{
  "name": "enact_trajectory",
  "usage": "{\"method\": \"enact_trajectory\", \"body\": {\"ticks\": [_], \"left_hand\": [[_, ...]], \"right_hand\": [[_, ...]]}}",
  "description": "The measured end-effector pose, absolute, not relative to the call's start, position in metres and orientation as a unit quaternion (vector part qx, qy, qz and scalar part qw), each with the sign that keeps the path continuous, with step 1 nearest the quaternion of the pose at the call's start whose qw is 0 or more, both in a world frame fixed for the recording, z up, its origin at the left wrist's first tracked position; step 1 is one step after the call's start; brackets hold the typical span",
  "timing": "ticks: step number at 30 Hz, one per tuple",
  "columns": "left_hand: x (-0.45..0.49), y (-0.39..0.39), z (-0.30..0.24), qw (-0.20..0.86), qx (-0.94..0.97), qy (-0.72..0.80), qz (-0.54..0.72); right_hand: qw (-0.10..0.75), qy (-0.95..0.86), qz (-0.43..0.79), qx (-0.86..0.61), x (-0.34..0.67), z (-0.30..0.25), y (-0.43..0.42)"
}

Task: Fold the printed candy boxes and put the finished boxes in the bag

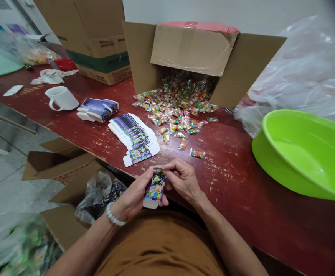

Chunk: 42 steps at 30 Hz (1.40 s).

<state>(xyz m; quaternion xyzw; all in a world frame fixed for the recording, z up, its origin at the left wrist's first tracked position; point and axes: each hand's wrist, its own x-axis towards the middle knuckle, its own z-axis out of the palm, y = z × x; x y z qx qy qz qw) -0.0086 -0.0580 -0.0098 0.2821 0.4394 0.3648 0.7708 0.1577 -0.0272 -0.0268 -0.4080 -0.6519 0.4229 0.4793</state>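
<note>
A small purple printed carton is held upright at the near edge of the red table. My left hand, with a bead bracelet at the wrist, grips its left side and back. Fingers of my right hand pinch the carton's top flap. Just beyond lies a fanned stack of flat purple cartons. Wrapped colourful candies spill from a tipped cardboard box onto the table, and a few loose ones lie near my hands.
A bright green basin sits at the right, with clear plastic sheeting behind it. A white mug and folded cartons lie to the left. Another cardboard box stands at the back. An open floor box with a bag is below the table edge.
</note>
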Motion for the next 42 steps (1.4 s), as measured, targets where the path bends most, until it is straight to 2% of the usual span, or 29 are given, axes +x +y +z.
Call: {"method": "enact_trajectory", "body": {"ticks": [2,6,11,14,16,21,27,29,32,34,42], "left_hand": [[-0.005,-0.057,-0.011,0.787,0.251,0.444,0.346],[0.003,-0.056,-0.015,0.752,0.273,0.467,0.376],[0.007,-0.055,-0.009,0.706,0.348,0.485,0.382],[0.004,-0.054,-0.009,0.699,0.376,0.486,0.367],[0.000,-0.053,-0.012,0.691,0.387,0.488,0.366],[-0.003,-0.055,-0.019,0.708,0.375,0.472,0.368],[0.000,-0.054,-0.017,0.707,0.385,0.466,0.367],[-0.001,-0.052,-0.017,0.706,0.398,0.467,0.353],[-0.004,-0.050,-0.017,0.720,0.405,0.454,0.334],[-0.006,-0.049,-0.018,0.720,0.405,0.453,0.335],[0.002,-0.055,-0.020,0.708,0.404,0.464,0.347]], "right_hand": [[0.456,-0.687,0.414,-0.386,0.159,-0.025,-0.028],[0.429,-0.667,0.444,-0.417,0.160,-0.022,-0.024],[0.388,-0.534,0.633,-0.404,0.157,-0.018,-0.017],[0.394,-0.470,0.685,-0.394,0.154,-0.018,-0.017],[0.407,-0.486,0.660,-0.403,0.154,-0.019,-0.018],[0.431,-0.645,0.505,-0.378,0.162,-0.018,-0.023],[0.451,-0.694,0.402,-0.391,0.167,-0.016,-0.026],[0.444,-0.683,0.418,-0.402,0.167,-0.017,-0.025],[0.425,-0.634,0.528,-0.373,0.167,-0.016,-0.022],[0.426,-0.617,0.554,-0.361,0.167,-0.015,-0.024],[0.436,-0.692,0.422,-0.391,0.167,-0.032,-0.028]]}}
